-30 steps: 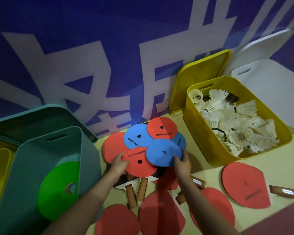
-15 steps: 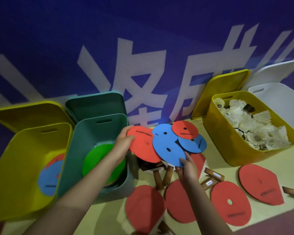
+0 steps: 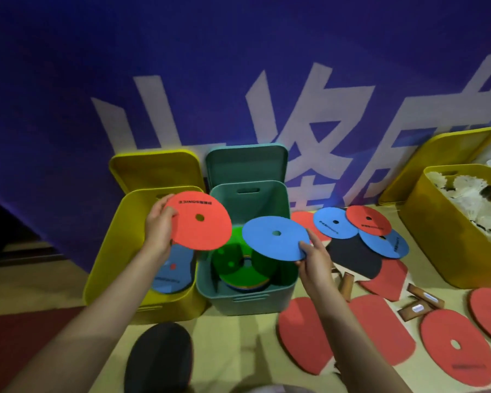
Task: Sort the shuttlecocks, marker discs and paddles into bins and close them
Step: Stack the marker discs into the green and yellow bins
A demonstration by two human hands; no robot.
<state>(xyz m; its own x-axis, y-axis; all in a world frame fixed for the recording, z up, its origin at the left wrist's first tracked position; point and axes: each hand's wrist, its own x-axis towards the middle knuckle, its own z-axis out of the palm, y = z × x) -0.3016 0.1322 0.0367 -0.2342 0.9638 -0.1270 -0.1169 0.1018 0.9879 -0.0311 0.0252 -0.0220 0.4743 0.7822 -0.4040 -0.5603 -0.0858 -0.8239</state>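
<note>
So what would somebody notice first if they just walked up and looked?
Probably the two big discs held up in the middle: the left hand holds a red disc over the yellow bin, and the right hand holds a blue disc over the teal bin. Next, the yellow bin of white shuttlecocks at far right, and the red paddles lying on the table at lower right.

Red disc [image 3: 199, 219] over yellow bin [image 3: 116, 245], blue disc [image 3: 275, 238] over teal bin [image 3: 247, 299]
</note>
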